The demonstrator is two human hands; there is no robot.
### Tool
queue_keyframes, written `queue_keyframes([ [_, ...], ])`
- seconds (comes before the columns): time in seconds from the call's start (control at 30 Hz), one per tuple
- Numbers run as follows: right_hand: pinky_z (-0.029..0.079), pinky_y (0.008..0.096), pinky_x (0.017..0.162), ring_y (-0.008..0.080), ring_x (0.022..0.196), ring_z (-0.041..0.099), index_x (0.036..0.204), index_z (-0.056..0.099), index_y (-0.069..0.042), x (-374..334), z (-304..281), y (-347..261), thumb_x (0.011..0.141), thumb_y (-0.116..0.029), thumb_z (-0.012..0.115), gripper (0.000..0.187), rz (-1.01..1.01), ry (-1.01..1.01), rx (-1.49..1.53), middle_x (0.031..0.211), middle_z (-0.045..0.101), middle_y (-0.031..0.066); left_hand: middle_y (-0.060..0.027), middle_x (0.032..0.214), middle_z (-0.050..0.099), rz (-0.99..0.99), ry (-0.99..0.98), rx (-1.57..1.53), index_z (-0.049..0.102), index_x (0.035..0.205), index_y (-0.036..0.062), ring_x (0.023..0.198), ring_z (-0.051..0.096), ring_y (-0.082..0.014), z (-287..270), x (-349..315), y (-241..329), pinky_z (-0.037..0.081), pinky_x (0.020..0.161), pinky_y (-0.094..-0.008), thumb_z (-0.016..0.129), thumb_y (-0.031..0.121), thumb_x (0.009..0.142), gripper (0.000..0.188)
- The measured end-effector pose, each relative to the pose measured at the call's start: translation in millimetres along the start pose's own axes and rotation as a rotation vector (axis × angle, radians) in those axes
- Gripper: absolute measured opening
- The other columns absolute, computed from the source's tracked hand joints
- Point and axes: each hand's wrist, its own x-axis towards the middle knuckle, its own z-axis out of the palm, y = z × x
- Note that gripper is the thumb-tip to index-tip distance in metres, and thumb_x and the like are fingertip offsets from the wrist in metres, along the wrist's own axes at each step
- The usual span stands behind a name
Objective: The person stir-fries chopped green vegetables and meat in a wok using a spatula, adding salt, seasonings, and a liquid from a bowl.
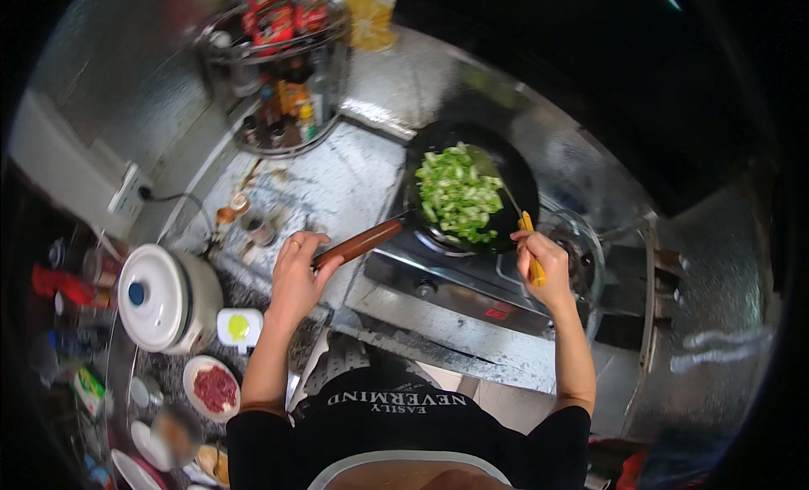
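A dark wok (pixel 524 167) sits on the gas stove (pixel 396 275), with chopped green vegetables (pixel 458 192) heaped in it. Its brown wooden handle (pixel 362 241) points toward my left hand (pixel 295 271). That hand is open, the handle's end lying between its thumb and fingers; whether the palm touches it I cannot tell. My right hand (pixel 543 262) is closed round the yellow handle (pixel 527 223) of a spatula, whose metal blade (pixel 483 161) reaches into the wok beside the vegetables.
A white lidded cooker (pixel 156 296) stands at the left, near a plate of raw red meat (pixel 214 387) and a small white container (pixel 239 328). A rack of bottles and packets (pixel 282 94) fills the back corner. Right of the wok is a clear glass lid (pixel 590 237).
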Motion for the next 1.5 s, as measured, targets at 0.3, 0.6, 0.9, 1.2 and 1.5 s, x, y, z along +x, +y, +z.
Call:
queue_keyframes([
  [0.3, 0.045, 0.0298, 0.057, 0.0256, 0.061, 0.058, 0.063, 0.048, 0.001, -47.6, -24.5, -42.4, 0.067, -0.003, 0.047, 0.006, -0.068, -0.127, 0.07, 0.076, 0.06, 0.0139, -0.0147, 0.058, 0.053, -0.565, 0.007, -0.309, 0.056, 0.066, -0.0009, 0.047, 0.051, -0.0241, 17.4, -150.3, -31.4, 0.04, 0.047, -0.0315, 0.051, 0.019, 0.084, 0.026],
  [0.6, 0.039, 0.0181, 0.05, 0.0075, 0.056, 0.05, 0.072, 0.047, 0.001, -42.7, -10.5, 27.4, 0.087, -0.009, 0.039, 0.019, 0.201, 0.12, 0.284, 0.091, 0.058, 0.0109, 0.0001, 0.063, 0.052, -1.005, 0.277, -0.537, 0.057, 0.078, 0.0051, 0.05, 0.045, -0.0071, 70.0, -236.3, -90.5, 0.039, 0.046, -0.0217, 0.055, 0.024, 0.083, 0.02],
  [0.9, 0.048, 0.0211, 0.051, 0.014, 0.057, 0.057, 0.084, 0.052, -0.003, -65.3, 20.5, 144.8, 0.086, -0.021, 0.048, 0.018, 0.593, 0.696, 1.144, 0.099, 0.057, 0.0143, -0.0029, 0.08, 0.051, -1.097, 0.455, -0.546, 0.04, 0.116, 0.0027, 0.064, 0.047, -0.0108, -12.1, -265.3, -158.9, 0.039, 0.053, -0.02, 0.063, 0.022, 0.077, 0.049],
  [1.2, 0.052, 0.0239, 0.065, 0.0149, 0.078, 0.058, 0.108, 0.045, -0.006, -76.7, 38.9, 141.6, 0.08, -0.007, 0.057, 0.03, 0.81, 0.677, 1.255, 0.1, 0.055, 0.0086, -0.0026, 0.068, 0.049, -1.054, 0.55, -1.018, 0.047, 0.075, 0.0073, 0.059, 0.051, -0.0141, 13.8, -251.9, -160.2, 0.041, 0.054, -0.0242, 0.05, 0.036, 0.084, 0.03],
  [1.5, 0.04, 0.0172, 0.049, 0.0049, 0.056, 0.049, 0.089, 0.053, -0.005, -98.6, 81.9, 22.3, 0.085, -0.012, 0.049, 0.009, 0.689, -0.416, 0.996, 0.073, 0.054, 0.0019, -0.004, 0.07, 0.054, -0.955, 0.203, -0.966, 0.05, 0.073, 0.0042, 0.065, 0.051, -0.0117, 21.4, -243.1, -64.8, 0.042, 0.063, -0.0243, 0.04, 0.027, 0.09, 0.031],
])
